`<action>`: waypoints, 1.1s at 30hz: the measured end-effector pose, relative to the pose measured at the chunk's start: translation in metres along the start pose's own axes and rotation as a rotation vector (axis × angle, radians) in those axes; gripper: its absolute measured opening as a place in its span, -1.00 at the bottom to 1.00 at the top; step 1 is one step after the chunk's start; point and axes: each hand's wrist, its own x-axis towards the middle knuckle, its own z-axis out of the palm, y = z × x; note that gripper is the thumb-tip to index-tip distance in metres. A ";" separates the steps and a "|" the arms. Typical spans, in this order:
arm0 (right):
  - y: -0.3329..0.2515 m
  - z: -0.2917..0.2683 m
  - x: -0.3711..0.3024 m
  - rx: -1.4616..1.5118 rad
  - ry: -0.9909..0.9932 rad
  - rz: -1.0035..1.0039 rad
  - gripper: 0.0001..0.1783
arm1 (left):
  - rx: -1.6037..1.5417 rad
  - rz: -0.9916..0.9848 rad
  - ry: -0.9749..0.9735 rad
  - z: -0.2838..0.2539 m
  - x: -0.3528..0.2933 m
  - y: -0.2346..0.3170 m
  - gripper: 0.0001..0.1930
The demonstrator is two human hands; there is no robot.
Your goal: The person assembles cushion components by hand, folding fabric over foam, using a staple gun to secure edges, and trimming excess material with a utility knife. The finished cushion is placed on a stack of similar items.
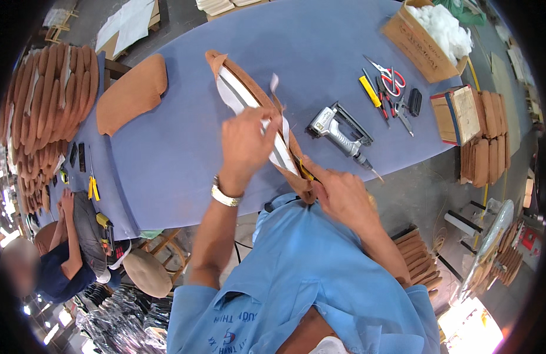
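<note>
A long brown upholstered cushion piece (pixel 252 85) stands on its edge across the table in front of me, its near end against my shirt. White lining and loose fabric strips (pixel 229 94) show along its opened side. My left hand (pixel 249 138), slightly blurred, is closed at the middle of that side, fingers pinching the white lining. My right hand (pixel 341 192) is closed at the near end, around a tool with a yellow handle (pixel 305 171); its tip is hidden against the piece.
A silver staple gun (pixel 338 133) lies to the right; beyond it are red-handled scissors (pixel 394 82), a yellow-handled tool (pixel 369 91) and pliers (pixel 401 115). A carton of white stuffing (pixel 414 44) stands far right. A brown cushion (pixel 134 91) lies left, and a person sits at lower left.
</note>
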 end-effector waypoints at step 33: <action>-0.007 0.012 -0.015 0.070 -0.035 0.067 -0.44 | -0.944 -0.368 -0.371 0.026 -0.032 -0.021 -0.90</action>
